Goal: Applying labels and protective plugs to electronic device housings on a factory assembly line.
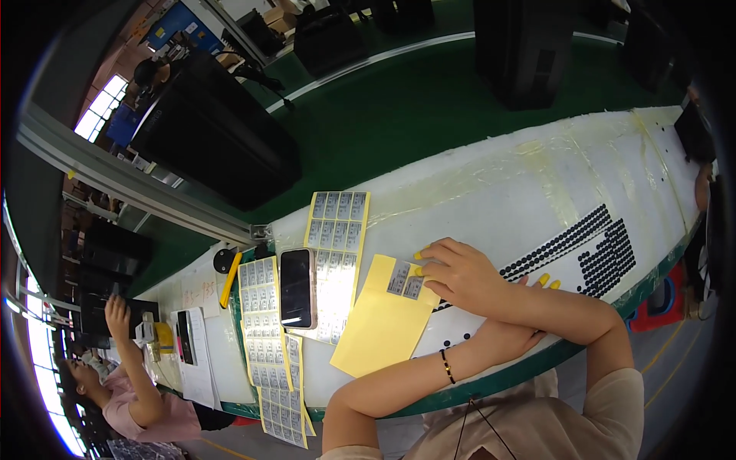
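My arms cross over the table, the right forearm lying above the left hand. My right hand [461, 277] is at the upper right edge of a yellow backing sheet [381, 330], its yellow-tipped fingers closed at two silver-grey printed labels [398, 278]. My left hand [506, 340], past a beaded bracelet [447, 366], reaches under the right forearm. Its stretched, yellow-tipped fingers show beyond that forearm, beside rows of small black round pieces [606, 257]; its palm is hidden. More label sheets [268, 322] and a smartphone [298, 288] lie to the left.
A yellow-handled cutter [231, 280] and a black round object [224, 261] lie at the table's left. Farther left, a person in pink [134, 399] sits beside papers [201, 360] and a tape roll [163, 337]. Tall black cabinets [222, 130] stand beyond the table; a red stool [663, 303] is at right.
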The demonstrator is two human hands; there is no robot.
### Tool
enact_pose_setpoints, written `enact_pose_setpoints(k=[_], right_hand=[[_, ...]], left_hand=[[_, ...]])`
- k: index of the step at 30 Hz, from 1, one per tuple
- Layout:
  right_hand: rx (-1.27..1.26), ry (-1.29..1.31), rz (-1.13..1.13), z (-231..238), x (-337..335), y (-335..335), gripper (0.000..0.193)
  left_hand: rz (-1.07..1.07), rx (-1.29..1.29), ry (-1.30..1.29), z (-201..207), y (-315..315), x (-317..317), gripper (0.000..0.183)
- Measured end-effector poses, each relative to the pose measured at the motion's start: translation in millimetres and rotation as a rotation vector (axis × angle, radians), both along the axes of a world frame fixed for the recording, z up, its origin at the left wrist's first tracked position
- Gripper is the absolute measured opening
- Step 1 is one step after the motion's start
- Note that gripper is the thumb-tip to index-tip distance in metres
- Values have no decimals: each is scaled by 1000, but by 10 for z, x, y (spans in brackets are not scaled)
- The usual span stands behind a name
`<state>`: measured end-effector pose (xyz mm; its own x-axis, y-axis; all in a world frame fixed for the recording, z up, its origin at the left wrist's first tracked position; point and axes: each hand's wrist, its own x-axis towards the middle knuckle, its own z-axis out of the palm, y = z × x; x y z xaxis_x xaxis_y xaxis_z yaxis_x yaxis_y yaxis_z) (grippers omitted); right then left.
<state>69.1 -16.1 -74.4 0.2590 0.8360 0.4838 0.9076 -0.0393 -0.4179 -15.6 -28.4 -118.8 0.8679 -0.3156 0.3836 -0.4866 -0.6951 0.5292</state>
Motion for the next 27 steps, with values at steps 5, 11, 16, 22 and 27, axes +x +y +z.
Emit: enact_pose_setpoints(k=[5, 11, 16, 22, 27], right_hand=[[24, -79, 47, -54, 75, -4, 15], [14, -194, 257, 211, 31, -127, 10], [-36, -102, 397, 860, -34, -349, 10], [59, 3, 349, 1184, 145, -430, 9], [32, 221, 143, 1009, 386, -286, 10]], left_hand=[[-37, 6, 148, -39, 3, 24, 61], [-36, 113, 145, 15, -3, 53, 60], [-24, 41, 164, 34, 17, -37, 60], [-158, 51, 365, 309, 70, 65, 58], [-167, 153, 155, 218, 77, 60, 55]])
